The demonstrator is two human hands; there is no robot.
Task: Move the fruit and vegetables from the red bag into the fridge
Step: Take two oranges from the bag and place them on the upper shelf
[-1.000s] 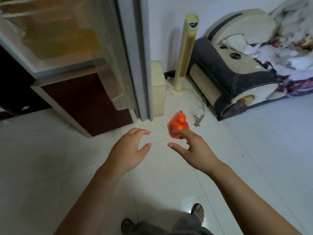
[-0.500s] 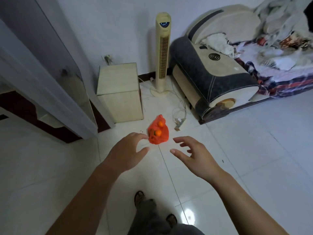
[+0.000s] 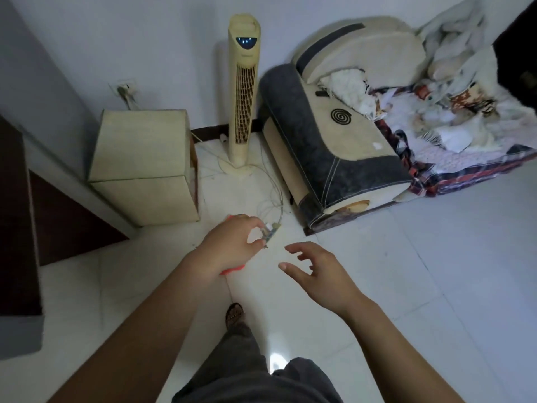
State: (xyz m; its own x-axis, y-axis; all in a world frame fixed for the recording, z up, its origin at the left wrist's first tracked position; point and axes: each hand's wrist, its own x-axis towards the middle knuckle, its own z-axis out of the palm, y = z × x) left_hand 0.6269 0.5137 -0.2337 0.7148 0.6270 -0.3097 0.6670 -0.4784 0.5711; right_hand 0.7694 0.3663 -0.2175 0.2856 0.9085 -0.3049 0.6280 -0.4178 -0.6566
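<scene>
Clearly, the main risk at this moment lay in the clutter around the thin red plastic bag (image 3: 232, 269), which sat on the glossy white tiled floor (image 3: 406, 271) almost wholly hidden beneath the left hand (image 3: 229, 245); only a red sliver showed at the hand's 6 o'clock and another at its 11 o'clock. A small pale plug or adapter (image 3: 270, 232) with thin white cords (image 3: 273, 199) trailing toward 12 o'clock lay just beside the bag, at the hand's 3 o'clock, and a blind grab could, I judged, have snagged a cord along with the plastic, or closed on the adapter instead. A thin bag lifted by 1 fold might also have tipped and spilled round fruit across the slick tiles, where it would likely roll toward the grey and cream sofa (image 3: 334, 146) at 1 o'clock or the cream cube-shaped box (image 3: 142, 167) at 10 o'clock. The left fingers (image 3: 250, 225) were curled loosely, thumb and forefinger partly apart in a half-open pinch above the bag; whether they touched the plastic could not be told, and nothing was visibly gripped. The right hand (image 3: 316, 271) hovered at 4 o'clock from the left, fingers spread wide and slightly bent, empty and apart from everything. No fruit was visible. The fridge seemed out of view, so the carry remained ahead.
</scene>
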